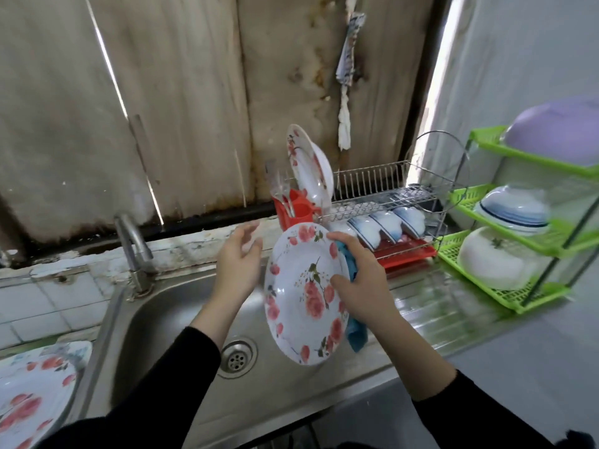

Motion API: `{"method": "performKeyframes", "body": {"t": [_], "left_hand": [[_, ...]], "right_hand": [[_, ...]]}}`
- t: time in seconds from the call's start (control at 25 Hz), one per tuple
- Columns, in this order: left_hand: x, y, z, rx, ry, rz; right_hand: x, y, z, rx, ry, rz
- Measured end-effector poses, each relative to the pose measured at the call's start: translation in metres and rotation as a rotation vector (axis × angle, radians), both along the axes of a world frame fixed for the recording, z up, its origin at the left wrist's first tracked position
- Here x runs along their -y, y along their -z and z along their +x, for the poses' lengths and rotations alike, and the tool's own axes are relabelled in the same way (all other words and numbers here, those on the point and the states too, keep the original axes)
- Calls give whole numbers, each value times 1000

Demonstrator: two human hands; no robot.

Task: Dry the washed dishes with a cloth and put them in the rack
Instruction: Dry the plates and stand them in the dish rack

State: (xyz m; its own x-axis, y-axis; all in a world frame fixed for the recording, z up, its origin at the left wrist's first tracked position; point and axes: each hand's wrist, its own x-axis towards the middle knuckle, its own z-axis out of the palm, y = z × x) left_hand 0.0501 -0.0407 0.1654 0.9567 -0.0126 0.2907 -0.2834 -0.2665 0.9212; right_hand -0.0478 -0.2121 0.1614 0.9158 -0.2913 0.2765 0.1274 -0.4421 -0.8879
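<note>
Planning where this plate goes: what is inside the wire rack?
One floral plate stands in its upper tier; blue-white bowls lean below. The right hand hides the lower-left corner.

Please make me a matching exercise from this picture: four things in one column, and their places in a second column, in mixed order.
Things
1. blue cloth
2. blue-rimmed bowls
3. purple basin
4. upright floral plate

Places
A. top green shelf
B. wire rack, upper tier
C. in the right hand, against the held floral plate
D. wire rack, lower tier

Pairs: 1-C, 2-D, 3-A, 4-B
</note>
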Motion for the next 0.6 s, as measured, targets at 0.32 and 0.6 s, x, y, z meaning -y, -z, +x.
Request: {"method": "performKeyframes", "body": {"t": [0.32, 0.6], "left_hand": [[93, -73, 47, 606, 143, 636], [98, -66, 90, 753, 13, 954]], "right_hand": [[40, -17, -25, 56, 244, -354], [61, -72, -20, 315, 289, -420]]}}
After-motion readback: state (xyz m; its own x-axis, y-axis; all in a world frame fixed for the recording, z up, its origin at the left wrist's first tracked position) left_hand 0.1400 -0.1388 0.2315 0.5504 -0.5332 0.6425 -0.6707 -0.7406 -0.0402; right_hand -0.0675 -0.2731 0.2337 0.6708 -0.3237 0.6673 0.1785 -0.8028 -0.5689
